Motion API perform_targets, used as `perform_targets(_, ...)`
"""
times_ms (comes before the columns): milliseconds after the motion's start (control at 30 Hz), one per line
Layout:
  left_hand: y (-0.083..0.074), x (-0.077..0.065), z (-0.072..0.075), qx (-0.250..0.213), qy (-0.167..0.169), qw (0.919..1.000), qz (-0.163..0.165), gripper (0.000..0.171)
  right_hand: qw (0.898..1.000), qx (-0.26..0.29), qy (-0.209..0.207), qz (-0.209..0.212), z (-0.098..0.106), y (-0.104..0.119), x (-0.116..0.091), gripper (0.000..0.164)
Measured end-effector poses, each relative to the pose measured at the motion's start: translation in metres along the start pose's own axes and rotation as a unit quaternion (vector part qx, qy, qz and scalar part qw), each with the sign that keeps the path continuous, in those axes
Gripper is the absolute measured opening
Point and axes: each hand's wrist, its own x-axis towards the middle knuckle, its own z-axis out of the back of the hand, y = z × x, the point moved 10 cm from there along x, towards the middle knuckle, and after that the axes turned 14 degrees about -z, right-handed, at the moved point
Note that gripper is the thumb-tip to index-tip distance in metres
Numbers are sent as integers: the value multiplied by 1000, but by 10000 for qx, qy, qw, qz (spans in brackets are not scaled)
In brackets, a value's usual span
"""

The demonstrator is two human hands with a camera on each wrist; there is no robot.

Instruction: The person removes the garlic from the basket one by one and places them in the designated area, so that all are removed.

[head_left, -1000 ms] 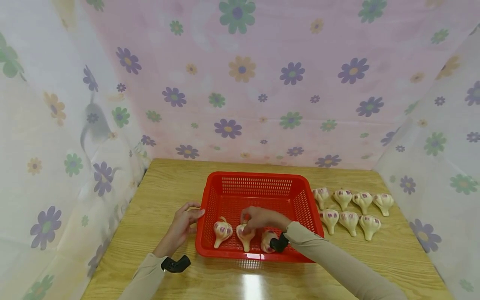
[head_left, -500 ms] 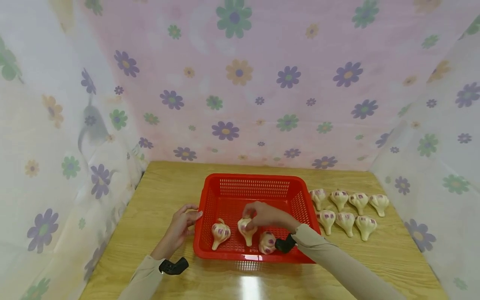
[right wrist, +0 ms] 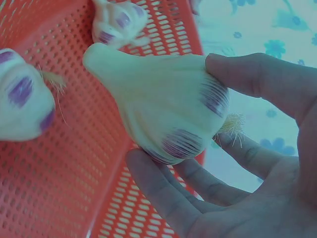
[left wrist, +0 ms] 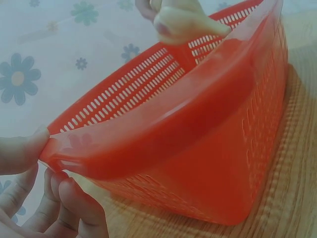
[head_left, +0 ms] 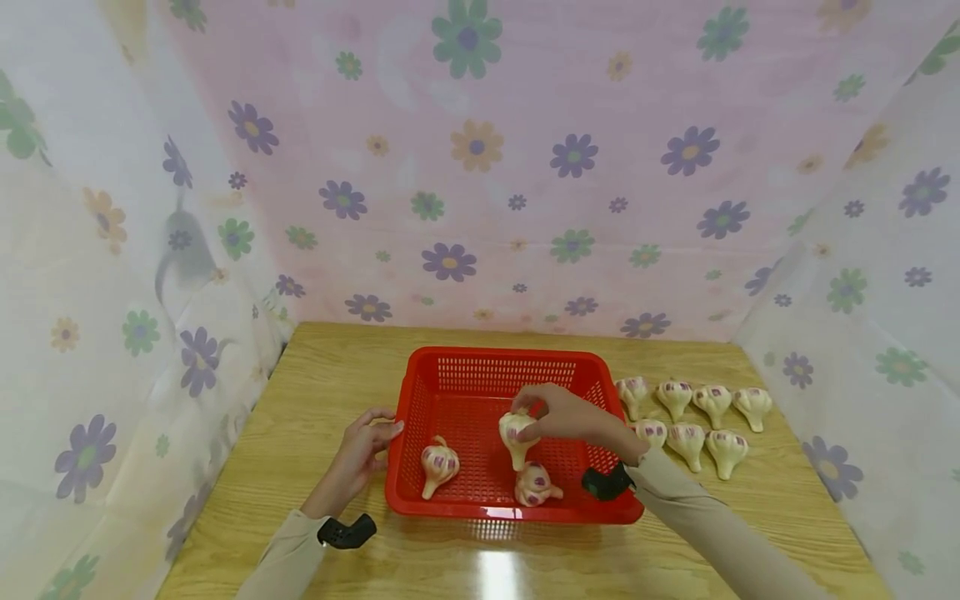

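My right hand (head_left: 573,417) holds a garlic bulb (head_left: 517,435) above the floor of the red plastic basket (head_left: 513,351). In the right wrist view, the thumb lies on one side of the bulb (right wrist: 163,99) and the fingers on the other, with its stem pointing away from the palm. My left hand (head_left: 363,450) pinches the basket's left rim, thumb on top and fingers underneath, as the left wrist view shows. Two more bulbs lie inside the basket: one garlic bulb (head_left: 439,467) at the left and another garlic bulb (head_left: 534,485) near the front, partly below the held one.
Several garlic bulbs (head_left: 727,452) lie in two rows on the wooden table (head_left: 337,358), right of the basket. The right forearm passes over the basket's right front corner. Flower-patterned sheets (head_left: 480,200) stand behind and at both sides.
My right hand has lifted the garlic bulb from between the other two and moved it right and slightly back. The left hand stays at the rim.
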Motion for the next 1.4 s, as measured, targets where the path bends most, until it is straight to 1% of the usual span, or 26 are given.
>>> perform_targets(167,1,0,1,52,-19,10000,29,28,9999,66,-68,126,16,-2,-12,31)
perform_targets(367,0,0,1,67,-14,10000,27,28,9993,7,-287,230,39,-5,-29,31)
perform_targets(500,-1,0,0,71,-9,10000,9,28,9988,74,-460,116,54,-13,-37,32)
perform_targets(667,-3,0,0,57,-5,10000,32,27,9980,-37,-635,-33,68,-21,-46,34)
perform_targets(933,-1,0,0,49,3,10000,72,27,9978,107,-655,-82,78,-32,-54,36)
perform_targets(1133,-2,0,-1,34,34,10000,80,27,9968,251,-694,-308,84,-43,-59,40)
perform_targets(1233,-2,0,-1,12,29,10000,81,26,9964,277,-717,-354,86,-47,-61,41)
perform_targets(1400,-2,0,0,7,-3,10000,70,24,9967,419,-648,-238,88,-51,-64,41)
